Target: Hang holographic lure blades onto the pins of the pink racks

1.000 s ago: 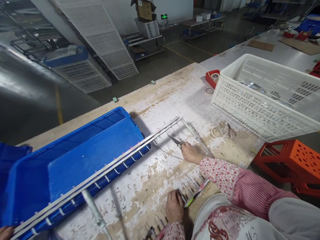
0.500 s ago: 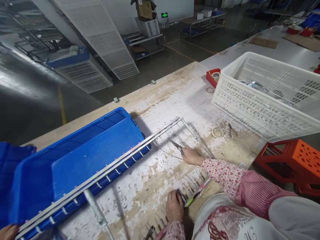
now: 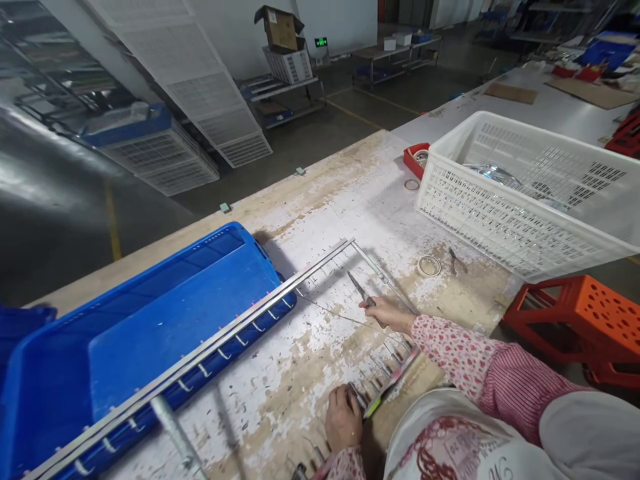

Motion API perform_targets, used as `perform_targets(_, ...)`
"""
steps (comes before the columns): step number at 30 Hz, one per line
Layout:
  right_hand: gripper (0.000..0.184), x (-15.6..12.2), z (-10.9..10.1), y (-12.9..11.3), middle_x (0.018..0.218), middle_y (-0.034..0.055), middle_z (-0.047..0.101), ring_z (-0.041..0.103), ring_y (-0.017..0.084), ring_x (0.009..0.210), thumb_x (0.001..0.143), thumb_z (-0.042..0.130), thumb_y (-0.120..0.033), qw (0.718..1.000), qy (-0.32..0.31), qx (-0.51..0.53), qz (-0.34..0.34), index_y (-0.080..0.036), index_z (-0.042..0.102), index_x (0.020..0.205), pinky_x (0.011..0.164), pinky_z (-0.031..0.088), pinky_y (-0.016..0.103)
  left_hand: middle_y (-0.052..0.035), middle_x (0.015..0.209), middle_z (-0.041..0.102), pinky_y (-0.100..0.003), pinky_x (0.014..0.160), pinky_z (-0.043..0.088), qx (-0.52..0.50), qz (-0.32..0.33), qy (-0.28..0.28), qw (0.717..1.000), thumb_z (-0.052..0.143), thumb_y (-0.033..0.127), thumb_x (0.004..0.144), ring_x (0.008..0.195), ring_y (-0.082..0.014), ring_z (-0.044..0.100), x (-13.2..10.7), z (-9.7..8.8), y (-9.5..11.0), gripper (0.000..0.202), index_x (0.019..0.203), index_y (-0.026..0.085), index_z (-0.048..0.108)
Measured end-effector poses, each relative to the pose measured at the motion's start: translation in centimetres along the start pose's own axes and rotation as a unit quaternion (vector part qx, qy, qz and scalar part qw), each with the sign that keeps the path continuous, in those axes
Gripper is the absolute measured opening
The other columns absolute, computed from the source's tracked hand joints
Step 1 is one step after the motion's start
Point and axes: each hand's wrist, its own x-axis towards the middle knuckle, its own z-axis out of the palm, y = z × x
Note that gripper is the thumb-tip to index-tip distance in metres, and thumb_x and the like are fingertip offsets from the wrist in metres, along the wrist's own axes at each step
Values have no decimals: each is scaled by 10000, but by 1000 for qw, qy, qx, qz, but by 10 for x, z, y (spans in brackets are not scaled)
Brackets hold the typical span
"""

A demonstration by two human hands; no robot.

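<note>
My right hand (image 3: 385,313) is closed on pointed metal pliers (image 3: 359,287), whose jaws reach up and left over the table. My left hand (image 3: 344,419) curls round a bar with upright metal pins (image 3: 393,380), close to my body. A lime-green piece shows on this bar beside my fingers; the part under my palm is hidden. Ahead of both hands, a long metal rack (image 3: 220,340) with small hooks runs diagonally on round legs. Its near end leaves the picture at lower left. A thin wire or rod lies between the rack and my right hand.
A blue tray (image 3: 93,373) sits behind the rack. To the right stand a white perforated crate (image 3: 470,213) and an orange plastic stool (image 3: 595,310). Tape rolls, among them one tape roll (image 3: 429,265), lie near another pair of pliers (image 3: 456,261) and a red box (image 3: 414,159).
The pliers now point more upward and their jaws lie farther from the rack. My left hand stays on the bar. Another hand at the lower left has left view as the camera shifted.
</note>
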Motion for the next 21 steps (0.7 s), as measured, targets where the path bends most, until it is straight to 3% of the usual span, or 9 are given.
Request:
perform_targets(7, 281, 2, 12, -14, 1021, 29, 615, 552, 124, 870, 668, 597, -175, 995, 18, 96, -10, -185, 630, 947, 714, 422, 223, 39, 863, 668, -237, 637, 488, 6, 26, 27, 999, 531, 352, 855, 729, -133, 647, -1, 3, -5, 106, 888, 299, 616)
perform_targets(13, 285, 9, 12, -25, 956, 38, 646, 617, 138, 854, 657, 634, -190, 972, -22, 232, 3, -178, 615, 941, 746, 493, 273, 46, 854, 666, -237, 589, 480, 2, 44, 57, 997, 532, 345, 848, 681, -132, 636, 0, 8, -8, 93, 889, 313, 609)
perform_targets(16, 266, 13, 10, -30, 901, 42, 664, 634, 138, 796, 671, 631, -181, 958, -47, 283, 9, -168, 591, 933, 738, 515, 299, 26, 883, 663, -261, 616, 492, 9, 40, 37, 998, 502, 327, 877, 715, -152, 645, -2, 6, -4, 117, 910, 307, 613)
perform_targets(21, 208, 22, 11, -31, 788, 13, 633, 590, 115, 656, 702, 617, -201, 941, -67, 331, 16, -174, 518, 883, 611, 476, 255, -74, 982, 635, -299, 714, 494, 46, 45, -5, 998, 386, 284, 951, 831, -192, 648, -5, -3, 5, 247, 1015, 191, 605)
